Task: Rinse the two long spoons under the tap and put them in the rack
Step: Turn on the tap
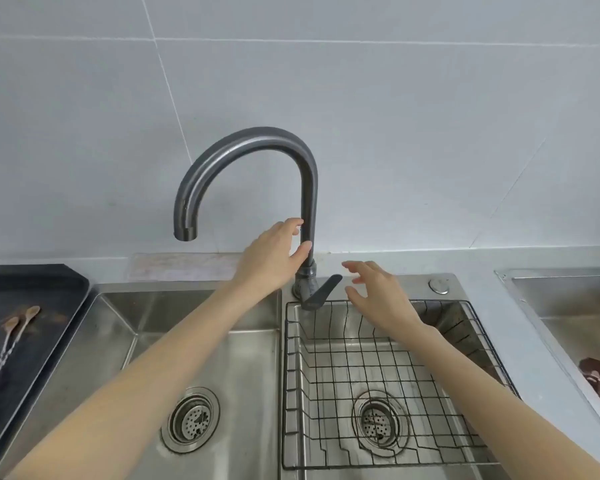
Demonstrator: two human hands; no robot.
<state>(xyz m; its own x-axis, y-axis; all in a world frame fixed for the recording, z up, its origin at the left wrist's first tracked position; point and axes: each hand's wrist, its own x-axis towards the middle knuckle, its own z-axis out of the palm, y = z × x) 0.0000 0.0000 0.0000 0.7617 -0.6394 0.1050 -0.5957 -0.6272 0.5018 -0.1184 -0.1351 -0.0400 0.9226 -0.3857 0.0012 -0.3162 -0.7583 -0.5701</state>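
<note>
Hands reach toward a dark grey gooseneck tap that rises between the two basins of a stainless steel sink, seen from above. The left hand is at the tap's upright stem, fingers loosely curved and apart, with the thumb and a fingertip touching the stem just above its base; it grips nothing else. The right hand hovers just to the right of the tap, fingers spread and slightly bent, empty, close to the tap lever, which points forward and to the right; whether it touches the lever cannot be told. The tap's spout curves left and ends above the left basin, and no water runs from it. A black wire rack sits inside the basin to the right of the tap and holds nothing. The two long spoons lie side by side on a dark tray far to the left of the tap, beyond the left basin, their bowls pointing away and their twisted handles running toward the viewer. Both bare forearms stretch up from the bottom edge.
</note>
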